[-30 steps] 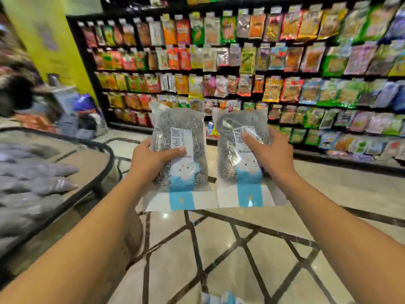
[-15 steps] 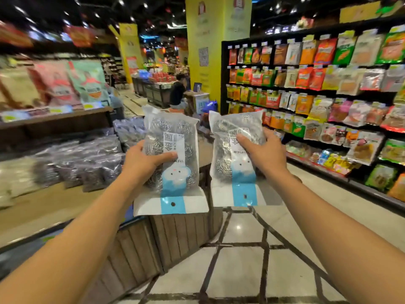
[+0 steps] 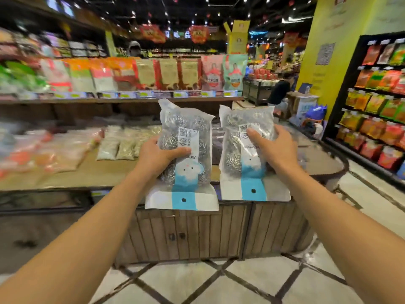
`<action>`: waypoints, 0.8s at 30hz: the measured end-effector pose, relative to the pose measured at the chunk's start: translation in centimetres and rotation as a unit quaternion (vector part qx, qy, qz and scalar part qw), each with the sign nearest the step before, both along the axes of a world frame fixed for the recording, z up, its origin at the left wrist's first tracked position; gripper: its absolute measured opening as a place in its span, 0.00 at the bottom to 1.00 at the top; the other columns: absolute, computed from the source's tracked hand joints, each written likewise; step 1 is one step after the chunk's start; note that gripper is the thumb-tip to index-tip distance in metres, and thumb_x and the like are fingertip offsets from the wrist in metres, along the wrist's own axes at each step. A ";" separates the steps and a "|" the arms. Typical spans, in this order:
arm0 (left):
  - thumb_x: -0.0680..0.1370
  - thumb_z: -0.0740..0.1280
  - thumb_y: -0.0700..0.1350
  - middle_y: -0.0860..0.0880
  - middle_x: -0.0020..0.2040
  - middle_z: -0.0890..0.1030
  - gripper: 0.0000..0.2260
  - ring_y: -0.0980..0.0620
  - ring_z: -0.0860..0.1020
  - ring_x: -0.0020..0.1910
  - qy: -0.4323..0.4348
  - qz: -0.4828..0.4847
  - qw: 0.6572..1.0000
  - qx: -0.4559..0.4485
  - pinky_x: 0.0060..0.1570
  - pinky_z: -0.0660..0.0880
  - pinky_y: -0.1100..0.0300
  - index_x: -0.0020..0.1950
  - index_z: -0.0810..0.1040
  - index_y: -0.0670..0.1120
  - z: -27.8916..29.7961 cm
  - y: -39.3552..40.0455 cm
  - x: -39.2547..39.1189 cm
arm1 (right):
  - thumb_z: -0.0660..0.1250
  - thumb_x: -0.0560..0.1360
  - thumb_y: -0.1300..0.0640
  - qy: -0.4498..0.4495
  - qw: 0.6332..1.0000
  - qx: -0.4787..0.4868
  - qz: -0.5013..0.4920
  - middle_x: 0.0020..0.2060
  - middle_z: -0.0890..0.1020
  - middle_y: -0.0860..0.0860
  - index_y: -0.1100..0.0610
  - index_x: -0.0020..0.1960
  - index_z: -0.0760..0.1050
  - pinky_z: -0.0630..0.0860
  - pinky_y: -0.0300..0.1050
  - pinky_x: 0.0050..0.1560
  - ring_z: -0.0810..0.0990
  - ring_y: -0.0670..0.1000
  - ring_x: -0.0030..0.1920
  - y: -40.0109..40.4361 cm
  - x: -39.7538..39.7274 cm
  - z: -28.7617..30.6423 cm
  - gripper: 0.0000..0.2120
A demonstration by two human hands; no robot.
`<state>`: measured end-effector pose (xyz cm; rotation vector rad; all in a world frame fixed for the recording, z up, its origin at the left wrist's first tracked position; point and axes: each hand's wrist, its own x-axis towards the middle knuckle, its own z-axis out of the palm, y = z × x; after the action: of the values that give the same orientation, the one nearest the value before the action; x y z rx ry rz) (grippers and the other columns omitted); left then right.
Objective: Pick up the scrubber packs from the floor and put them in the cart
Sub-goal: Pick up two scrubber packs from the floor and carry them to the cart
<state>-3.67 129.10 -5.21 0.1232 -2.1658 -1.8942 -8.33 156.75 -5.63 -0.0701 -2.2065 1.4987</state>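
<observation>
I hold two clear plastic packs of steel-wool scrubbers upside down at chest height, each with a white and blue header card at the bottom. My left hand (image 3: 156, 157) grips the left scrubber pack (image 3: 186, 150) from its left side, thumb across the label. My right hand (image 3: 274, 150) grips the right scrubber pack (image 3: 243, 154) from its right side. Both packs hang in the air in front of a wooden display stand. No cart is in view.
The wooden display stand (image 3: 197, 233) with slatted panels stands straight ahead, its flat top carrying bagged goods (image 3: 122, 145). A black rack of hanging snack packets (image 3: 377, 110) lines the right. A person (image 3: 279, 93) crouches at the back right. Tiled floor (image 3: 219, 284) lies below.
The view has swung to the left, from the snack rack to the wooden display stand. Both hands keep the same hold on the two packs in front of me.
</observation>
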 end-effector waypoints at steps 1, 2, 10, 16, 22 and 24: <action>0.68 0.82 0.40 0.54 0.37 0.87 0.13 0.56 0.86 0.36 0.001 0.012 1.000 0.001 0.36 0.83 0.60 0.47 0.82 0.48 -0.1 -2.9 0.5 | 0.76 0.73 0.41 0.001 1.000 -0.004 0.011 0.46 0.81 0.41 0.46 0.56 0.74 0.78 0.50 0.58 0.82 0.50 0.54 -2.8 -0.4 -0.1 0.18; 0.68 0.82 0.40 0.54 0.40 0.87 0.14 0.56 0.86 0.37 0.002 0.026 1.000 0.001 0.37 0.83 0.60 0.48 0.82 0.48 -0.2 -5.7 1.2 | 0.76 0.72 0.41 0.001 1.000 -0.006 0.023 0.46 0.81 0.41 0.46 0.55 0.75 0.78 0.50 0.58 0.82 0.50 0.54 -5.7 -0.6 -0.1 0.18; 0.67 0.82 0.40 0.46 0.51 0.88 0.21 0.46 0.87 0.47 -0.011 0.157 0.987 0.046 0.52 0.84 0.44 0.58 0.82 0.46 -1.8 -25.6 5.6 | 0.75 0.66 0.32 -0.007 0.989 0.022 0.147 0.50 0.85 0.44 0.49 0.59 0.80 0.82 0.54 0.55 0.85 0.49 0.51 -26.7 -2.7 -1.6 0.29; 0.68 0.82 0.40 0.48 0.48 0.89 0.17 0.46 0.87 0.47 -0.009 0.259 0.964 0.052 0.53 0.83 0.45 0.53 0.84 0.48 -3.4 -37.0 7.5 | 0.76 0.70 0.36 -0.001 0.970 0.052 0.238 0.49 0.83 0.43 0.49 0.59 0.80 0.80 0.49 0.51 0.83 0.48 0.50 -41.3 -5.0 -2.5 0.24; 0.65 0.84 0.41 0.46 0.48 0.88 0.20 0.44 0.87 0.46 -0.023 0.353 0.932 0.075 0.52 0.83 0.44 0.54 0.84 0.47 -4.6 -46.8 7.2 | 0.74 0.70 0.33 0.010 0.938 0.067 0.340 0.52 0.83 0.43 0.48 0.60 0.78 0.79 0.50 0.54 0.83 0.49 0.53 -55.2 -8.4 -4.2 0.26; 0.66 0.83 0.41 0.49 0.46 0.89 0.18 0.47 0.88 0.44 -0.026 0.383 0.921 0.071 0.47 0.84 0.49 0.53 0.84 0.48 -4.3 -49.4 7.0 | 0.74 0.68 0.31 0.008 0.927 0.062 0.370 0.57 0.82 0.42 0.50 0.68 0.76 0.78 0.52 0.60 0.81 0.48 0.57 -59.8 -9.4 -4.3 0.35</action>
<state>3.38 79.72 -9.52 0.9099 -1.6272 -1.5610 -17.73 96.95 -9.96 0.9067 -2.4360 1.6819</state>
